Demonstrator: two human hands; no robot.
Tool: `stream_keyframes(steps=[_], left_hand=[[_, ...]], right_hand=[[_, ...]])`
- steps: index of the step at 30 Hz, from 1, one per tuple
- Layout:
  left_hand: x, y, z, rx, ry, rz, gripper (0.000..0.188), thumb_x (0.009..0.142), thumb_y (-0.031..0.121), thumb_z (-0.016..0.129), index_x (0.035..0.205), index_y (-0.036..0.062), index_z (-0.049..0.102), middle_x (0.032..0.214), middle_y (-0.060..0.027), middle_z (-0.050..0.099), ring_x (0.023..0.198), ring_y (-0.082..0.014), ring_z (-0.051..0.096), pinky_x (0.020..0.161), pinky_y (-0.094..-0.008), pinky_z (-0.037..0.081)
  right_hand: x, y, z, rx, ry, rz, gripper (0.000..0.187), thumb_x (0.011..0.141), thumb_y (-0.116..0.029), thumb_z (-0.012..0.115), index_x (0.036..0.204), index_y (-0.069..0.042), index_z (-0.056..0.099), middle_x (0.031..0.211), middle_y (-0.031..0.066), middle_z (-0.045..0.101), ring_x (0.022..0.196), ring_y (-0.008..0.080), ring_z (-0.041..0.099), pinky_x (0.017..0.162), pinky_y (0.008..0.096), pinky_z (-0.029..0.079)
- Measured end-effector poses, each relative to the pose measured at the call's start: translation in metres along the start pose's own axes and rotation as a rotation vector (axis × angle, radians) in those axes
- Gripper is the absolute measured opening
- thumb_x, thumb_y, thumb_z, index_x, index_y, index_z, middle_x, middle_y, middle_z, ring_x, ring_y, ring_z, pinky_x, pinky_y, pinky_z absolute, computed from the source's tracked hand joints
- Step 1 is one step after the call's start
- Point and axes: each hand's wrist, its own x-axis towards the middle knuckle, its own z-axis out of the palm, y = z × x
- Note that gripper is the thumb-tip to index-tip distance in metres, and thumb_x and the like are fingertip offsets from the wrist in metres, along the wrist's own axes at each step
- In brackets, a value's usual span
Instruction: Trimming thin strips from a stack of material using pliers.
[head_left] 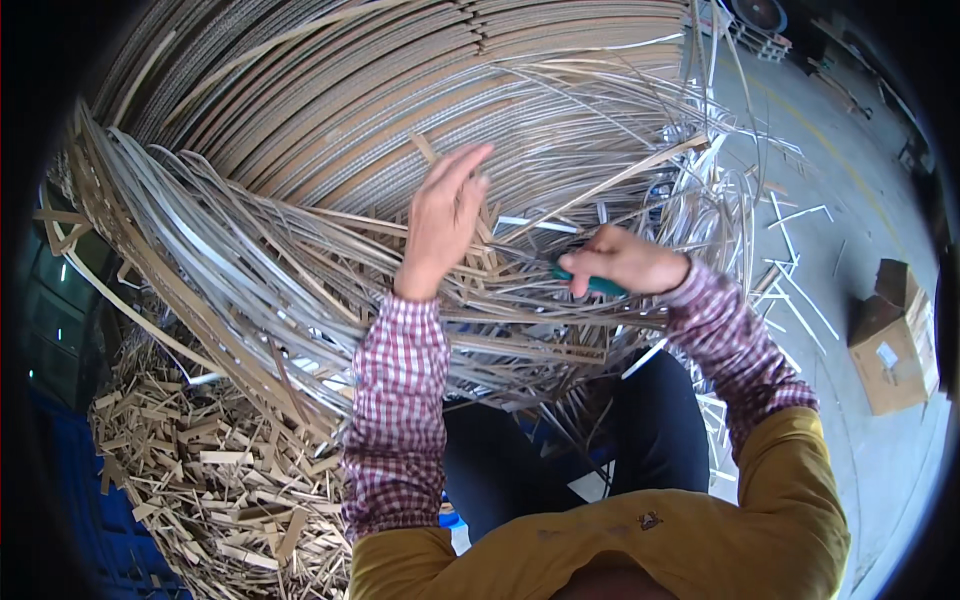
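Observation:
My left hand [442,218] is raised over a tangle of long, thin strips [300,245], its fingers stretched out and nothing seen in its grasp. A short tan strip [422,148] shows just beyond its fingertips. To the right, my right hand [625,262] is closed round the green handle [603,286] of a tool. The tool's thin front part points left among the strips, too blurred for its kind to be told. Beyond both hands rises a large curved stack of layered brown and grey strips [370,110].
Lower left, a heap of short cut tan pieces [240,480] lies beside a blue container [110,500]. An open cardboard box [893,345] stands on the grey floor at the right. Loose white strips [800,290] litter the floor near it. Strips hang over my knees.

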Motion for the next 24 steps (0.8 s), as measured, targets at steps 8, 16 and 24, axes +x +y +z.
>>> stream_keyframes(steps=[8, 16, 24], left_hand=[[-0.025, -0.048, 0.015, 0.155, -0.199, -0.111, 0.032, 0.092, 0.027, 0.046, 0.103, 0.0033, 0.064, 0.105, -0.0131, 0.063, 0.109, -0.0308, 0.052, 0.094, -0.0417, 0.037], [-0.021, -0.032, 0.013, 0.147, -0.022, -0.029, 0.028, 0.087, 0.019, 0.052, 0.109, 0.0036, 0.060, 0.116, -0.0123, 0.055, 0.113, -0.0292, 0.049, 0.096, -0.0412, 0.037], [-0.013, -0.021, 0.021, -0.084, -0.284, -0.196, 0.038, 0.094, 0.031, 0.042, 0.116, 0.0039, 0.056, 0.117, -0.0151, 0.057, 0.100, -0.0308, 0.058, 0.091, -0.0416, 0.044]], right_hand=[[0.079, -0.037, -0.092, 0.100, 0.373, 0.009, 0.048, 0.090, -0.042, 0.046, 0.070, -0.001, 0.064, 0.063, 0.0049, 0.058, 0.048, 0.0107, 0.046, 0.044, 0.0252, 0.040], [0.092, -0.023, -0.065, 0.024, 0.504, -0.025, 0.054, 0.093, -0.039, 0.041, 0.061, 0.000, 0.059, 0.066, 0.0067, 0.060, 0.052, 0.0146, 0.054, 0.051, 0.0266, 0.046], [-0.010, 0.021, -0.016, -0.088, -0.001, -0.074, 0.048, 0.090, -0.043, 0.048, 0.067, -0.005, 0.067, 0.053, 0.0034, 0.058, 0.044, 0.0124, 0.050, 0.048, 0.0276, 0.043]])
